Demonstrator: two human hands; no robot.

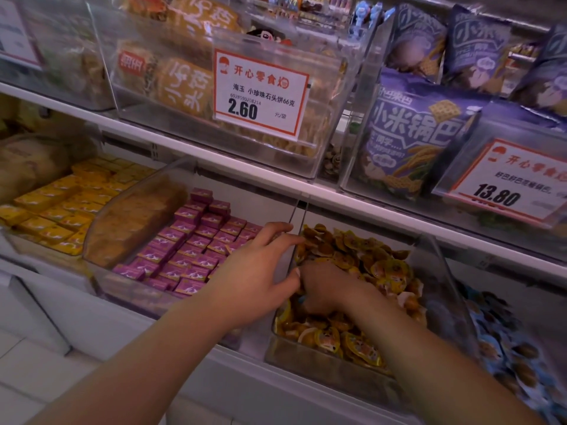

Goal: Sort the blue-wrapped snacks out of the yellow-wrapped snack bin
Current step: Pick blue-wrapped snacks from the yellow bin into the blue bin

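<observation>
right hand (322, 289) digs, fingers buried and unreadable, into the clear plastic bin of yellow-wrapped snacks (352, 262), left hand (260, 265) spread loose on its near-left rim, blue-wrapped snacks (503, 342) lying rightward.

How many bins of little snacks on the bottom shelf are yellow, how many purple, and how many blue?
Yellow: 2 bins, the small yellow boxes and the yellow round packs
Purple: 1 bin, the purple boxes
Blue: 1 bin, the blue packs
Total: 4 bins
</observation>
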